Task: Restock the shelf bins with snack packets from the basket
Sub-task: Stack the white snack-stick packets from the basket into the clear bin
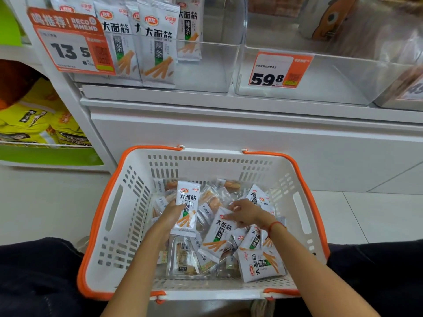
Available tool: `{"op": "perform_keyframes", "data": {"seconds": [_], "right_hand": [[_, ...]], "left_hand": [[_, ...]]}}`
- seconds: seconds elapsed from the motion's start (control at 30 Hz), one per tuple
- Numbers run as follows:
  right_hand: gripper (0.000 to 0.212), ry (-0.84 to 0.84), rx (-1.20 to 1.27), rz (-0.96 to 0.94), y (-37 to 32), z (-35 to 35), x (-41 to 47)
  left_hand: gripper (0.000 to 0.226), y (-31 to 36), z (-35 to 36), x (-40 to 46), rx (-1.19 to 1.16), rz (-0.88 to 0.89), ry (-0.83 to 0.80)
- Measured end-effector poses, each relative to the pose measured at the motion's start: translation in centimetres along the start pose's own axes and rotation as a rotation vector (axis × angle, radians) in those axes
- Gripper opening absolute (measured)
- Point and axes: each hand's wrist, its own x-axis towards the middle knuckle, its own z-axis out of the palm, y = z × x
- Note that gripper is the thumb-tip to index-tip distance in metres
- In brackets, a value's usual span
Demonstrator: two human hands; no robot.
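Both forearms reach down into the white shopping basket (128, 202) with orange rim and handles, which sits on the pale floor between the person's dark-clad knees. Inside the basket the left hand (170, 213) grips an upright white spicy-strip packet (186, 208), fingers curled behind it and thumb on its edge, lifted above the heap. To the right of that packet the right hand (245, 212) rests on a second white packet (217, 236) lying tilted in the pile, fingertips pressing its top edge; whether they pinch it I cannot tell. A red string bracelet (275, 225) circles that wrist. More white packets and clear-wrapped snacks (183, 257) cover the basket floor. Above the basket, on the white shelf, the clear left bin (215, 65) holds matching packets standing upright (158, 44) behind an orange 13.5 price tag (68, 45). Right of it a neighbouring clear bin (343, 81) carries a 59.8 tag (279, 69)
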Motion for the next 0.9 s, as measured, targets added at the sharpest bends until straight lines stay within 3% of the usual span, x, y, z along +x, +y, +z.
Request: {"op": "perform_keyframes", "data": {"seconds": [0.1, 0.23, 0.3, 0.4, 0.47, 0.6, 0.77, 0.9], "right_hand": [[0.010, -0.159, 0.155, -0.194, -3.3, -0.9, -1.6], [0.016, -0.125, 0.048, -0.343, -6.4, -1.3, -1.8], [0.013, 0.018, 0.015, -0.393, -6.9, -0.8, -1.1], [0.018, 0.394, 0.006, -0.451, -6.2, 0.3, 0.0], [0.019, 0.519, 0.060, -0.442, -5.5, 1.0, 0.5], [0.018, 0.608, 0.214, -0.383, -5.0, 2.1, 0.6], [0.013, 0.646, 0.321, -0.447, -5.8, 3.6, 0.2], [0.026, 0.700, 0.225, -0.396, -6.1, 3.9, 0.2]], "left_hand": [[0.033, 0.2, -0.2, 0.1, -0.005, 0.043, 0.012], [0.030, 1.4, 0.1, -0.6, 0.042, 0.128, -0.024], [0.027, 2.0, 0.4, -0.9, 0.048, 0.146, -0.084], [0.037, 2.2, 1.1, -1.1, 0.082, 0.129, -0.122], [0.043, 2.2, 1.4, -1.2, 0.107, 0.117, -0.115], [0.067, 1.7, 2.0, -0.8, 0.058, 0.097, -0.110], [0.040, 2.2, 2.5, -1.2, 0.065, 0.128, -0.145], [0.039, 1.7, 2.3, -0.6, 0.059, 0.146, -0.137]]}}
